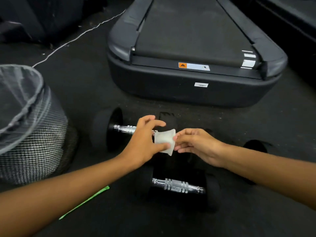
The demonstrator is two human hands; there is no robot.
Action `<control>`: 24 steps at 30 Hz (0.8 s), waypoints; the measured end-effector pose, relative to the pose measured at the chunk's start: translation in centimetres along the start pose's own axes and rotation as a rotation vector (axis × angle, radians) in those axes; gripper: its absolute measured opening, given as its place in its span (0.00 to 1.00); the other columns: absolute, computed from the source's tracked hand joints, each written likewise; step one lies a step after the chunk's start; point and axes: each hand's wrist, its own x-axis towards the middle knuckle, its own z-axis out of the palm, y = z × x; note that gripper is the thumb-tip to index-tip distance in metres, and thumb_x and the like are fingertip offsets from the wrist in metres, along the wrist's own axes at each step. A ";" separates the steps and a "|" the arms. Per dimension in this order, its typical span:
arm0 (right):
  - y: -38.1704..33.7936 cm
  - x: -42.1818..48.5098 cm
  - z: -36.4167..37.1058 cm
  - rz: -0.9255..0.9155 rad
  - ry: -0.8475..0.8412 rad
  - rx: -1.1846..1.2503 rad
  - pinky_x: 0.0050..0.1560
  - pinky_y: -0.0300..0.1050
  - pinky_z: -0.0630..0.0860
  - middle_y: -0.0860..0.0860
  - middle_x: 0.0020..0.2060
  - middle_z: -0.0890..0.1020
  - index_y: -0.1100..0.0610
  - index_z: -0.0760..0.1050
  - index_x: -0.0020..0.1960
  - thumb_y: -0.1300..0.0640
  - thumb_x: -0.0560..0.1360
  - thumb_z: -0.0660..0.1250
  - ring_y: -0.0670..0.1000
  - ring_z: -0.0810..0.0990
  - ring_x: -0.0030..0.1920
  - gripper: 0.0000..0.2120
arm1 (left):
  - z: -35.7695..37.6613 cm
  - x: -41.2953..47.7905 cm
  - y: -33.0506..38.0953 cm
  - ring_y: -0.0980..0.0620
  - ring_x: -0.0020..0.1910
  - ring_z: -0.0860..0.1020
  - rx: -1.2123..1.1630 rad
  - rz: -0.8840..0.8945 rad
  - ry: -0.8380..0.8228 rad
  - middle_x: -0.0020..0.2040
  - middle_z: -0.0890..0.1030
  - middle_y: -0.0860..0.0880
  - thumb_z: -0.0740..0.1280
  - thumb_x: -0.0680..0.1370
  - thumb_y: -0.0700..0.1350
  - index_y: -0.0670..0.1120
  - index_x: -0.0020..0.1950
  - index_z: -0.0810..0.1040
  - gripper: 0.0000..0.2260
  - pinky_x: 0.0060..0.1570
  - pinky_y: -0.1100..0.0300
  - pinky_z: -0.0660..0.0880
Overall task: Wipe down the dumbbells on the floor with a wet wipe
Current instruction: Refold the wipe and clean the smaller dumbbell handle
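Two black dumbbells with chrome handles lie on the dark floor. The far dumbbell (119,129) lies left of centre, its right end hidden behind my hands. The near dumbbell (177,185) lies below my hands. A small folded white wet wipe (165,140) hangs in the air above them. My left hand (147,142) pinches its left side between thumb and fingers. My right hand (196,144) pinches its right edge with the fingertips.
A mesh waste bin (32,130) with a clear liner stands at the left. A treadmill (191,53) fills the space beyond the dumbbells. A white cable (75,38) runs across the floor at the back left. A green strip (85,201) lies on the floor near my left forearm.
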 end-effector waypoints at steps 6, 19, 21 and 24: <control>1.3 -1.0 2.5 0.029 0.042 -0.016 0.39 0.39 0.77 0.56 0.37 0.80 0.61 0.73 0.48 0.65 0.74 0.65 0.50 0.80 0.36 0.04 | -1.0 -2.0 -1.5 0.48 0.49 0.81 -0.659 -0.498 -0.203 0.53 0.81 0.41 0.72 0.71 0.36 0.43 0.65 0.68 0.25 0.44 0.61 0.80; 12.4 -0.8 7.4 -0.118 0.600 0.003 0.37 0.42 0.77 0.55 0.40 0.77 0.55 0.70 0.55 0.67 0.75 0.64 0.52 0.79 0.41 0.12 | 1.7 -4.5 -6.4 0.59 0.51 0.75 0.050 0.007 -0.139 0.53 0.77 0.53 0.65 0.77 0.42 0.48 0.62 0.73 0.13 0.53 0.69 0.72; 14.0 -0.9 8.5 -0.140 0.708 -0.075 0.41 0.42 0.74 0.50 0.39 0.76 0.52 0.69 0.57 0.66 0.75 0.64 0.48 0.76 0.40 0.14 | 2.3 -4.8 -7.7 0.57 0.57 0.71 0.170 0.106 -0.114 0.57 0.75 0.54 0.61 0.79 0.43 0.48 0.62 0.74 0.12 0.59 0.65 0.66; 15.2 -1.4 10.4 -0.179 0.718 -0.306 0.47 0.37 0.71 0.48 0.44 0.75 0.51 0.69 0.62 0.63 0.77 0.61 0.46 0.74 0.46 0.15 | 3.4 -5.2 -9.7 0.53 0.60 0.68 0.260 0.118 -0.031 0.59 0.75 0.51 0.59 0.80 0.41 0.45 0.60 0.75 0.11 0.59 0.70 0.58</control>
